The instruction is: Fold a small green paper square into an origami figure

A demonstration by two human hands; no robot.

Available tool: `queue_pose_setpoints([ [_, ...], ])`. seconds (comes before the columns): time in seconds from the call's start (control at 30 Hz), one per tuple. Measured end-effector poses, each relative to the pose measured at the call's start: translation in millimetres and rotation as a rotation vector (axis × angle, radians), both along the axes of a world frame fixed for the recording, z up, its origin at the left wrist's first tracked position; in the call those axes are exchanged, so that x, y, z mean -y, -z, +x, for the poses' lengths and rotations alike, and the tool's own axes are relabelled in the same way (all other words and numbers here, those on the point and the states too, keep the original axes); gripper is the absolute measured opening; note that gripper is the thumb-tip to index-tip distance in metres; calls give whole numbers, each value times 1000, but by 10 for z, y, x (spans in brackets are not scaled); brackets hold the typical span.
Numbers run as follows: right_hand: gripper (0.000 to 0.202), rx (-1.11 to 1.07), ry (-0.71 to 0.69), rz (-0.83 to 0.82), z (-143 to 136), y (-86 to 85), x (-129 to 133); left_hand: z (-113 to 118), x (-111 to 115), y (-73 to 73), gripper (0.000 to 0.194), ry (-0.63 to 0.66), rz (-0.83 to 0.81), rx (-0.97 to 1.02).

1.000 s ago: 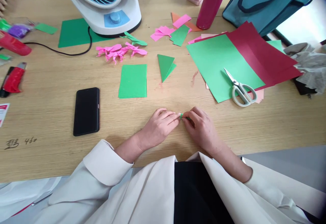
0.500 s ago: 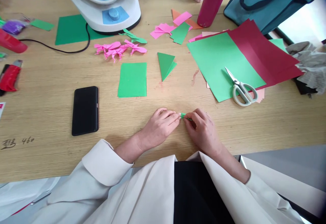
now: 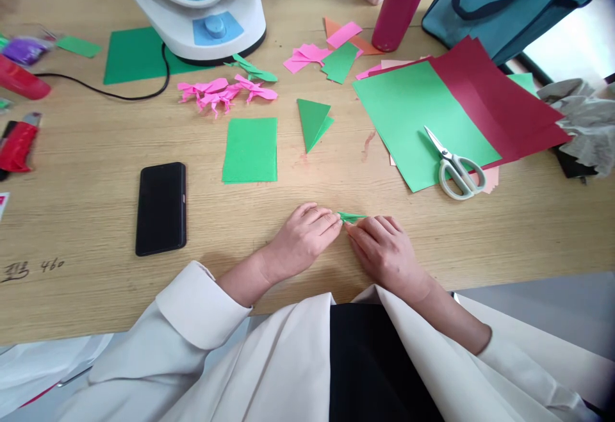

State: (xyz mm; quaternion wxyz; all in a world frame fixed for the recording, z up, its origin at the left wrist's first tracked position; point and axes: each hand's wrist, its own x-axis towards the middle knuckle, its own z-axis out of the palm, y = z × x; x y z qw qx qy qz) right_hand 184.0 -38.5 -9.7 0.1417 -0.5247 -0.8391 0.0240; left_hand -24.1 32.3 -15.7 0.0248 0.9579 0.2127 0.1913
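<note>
A small folded green paper (image 3: 353,217) lies between my hands near the table's front edge. My left hand (image 3: 307,233) pinches its left end, fingers pressed together. My right hand (image 3: 384,249) has its fingers closed at the paper's lower edge, and part of the paper shows above them. Beyond my hands are a green folded triangle (image 3: 313,121) and a stack of green squares (image 3: 250,150). Several pink folded figures (image 3: 216,94) and a green one (image 3: 254,70) sit farther back.
A black phone (image 3: 161,209) lies at the left. White-handled scissors (image 3: 456,172) rest on green sheets (image 3: 413,108) at the right, over dark red ones (image 3: 500,102). A white fan (image 3: 230,22), pink bottle (image 3: 401,6) and blue bag (image 3: 494,6) stand at the back.
My right hand has shifted slightly to the right and down, turning over more, and more of the green folded paper shows. My left hand has hardly moved.
</note>
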Motion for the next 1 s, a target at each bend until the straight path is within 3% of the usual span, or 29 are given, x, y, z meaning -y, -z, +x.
queue_pose_setpoints([
  [0.37,21,62,-26,14,0,-89,33,-21,27,28,32,-3,46,-7],
  [0.87,20,-76,-56,26,66,-7,52,-34,-27,12,24,20,1,75],
  [1.0,16,-101,-69,78,67,10,43,-29,-5,-1,29,10,3,28],
])
